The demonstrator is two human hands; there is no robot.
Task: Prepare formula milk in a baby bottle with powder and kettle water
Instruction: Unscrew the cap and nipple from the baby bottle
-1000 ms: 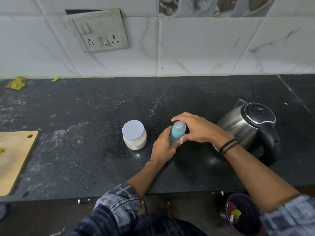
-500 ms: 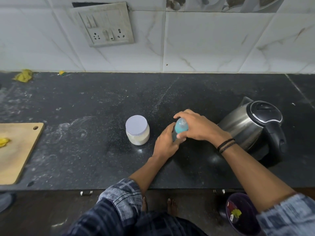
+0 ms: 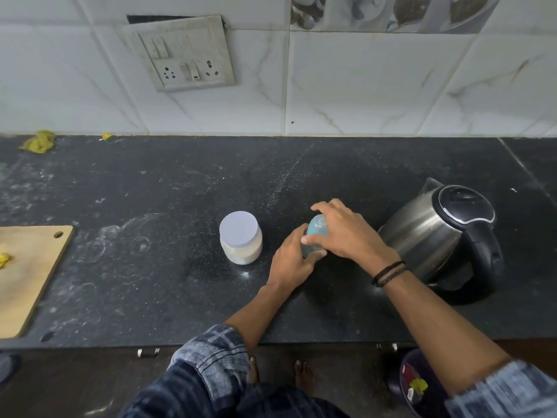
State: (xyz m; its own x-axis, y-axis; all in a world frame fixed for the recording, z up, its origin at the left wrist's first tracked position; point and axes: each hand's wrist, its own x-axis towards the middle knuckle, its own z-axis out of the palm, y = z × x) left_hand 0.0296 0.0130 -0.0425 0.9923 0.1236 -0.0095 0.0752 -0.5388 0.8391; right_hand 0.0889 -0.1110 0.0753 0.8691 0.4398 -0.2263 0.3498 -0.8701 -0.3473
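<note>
Left grip (image 3: 291, 260) clamped round baby bottle (image 3: 316, 232) base, right grip (image 3: 346, 236) curled over its top. Risk: hard twist could skid bottle across desk (image 3: 180, 297); wrist near kettle (image 3: 428, 236).

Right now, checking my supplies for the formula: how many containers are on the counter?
3: the powder jar at centre, the baby bottle gripped by left hand and right hand, the kettle at right. None looks hidden.
</note>
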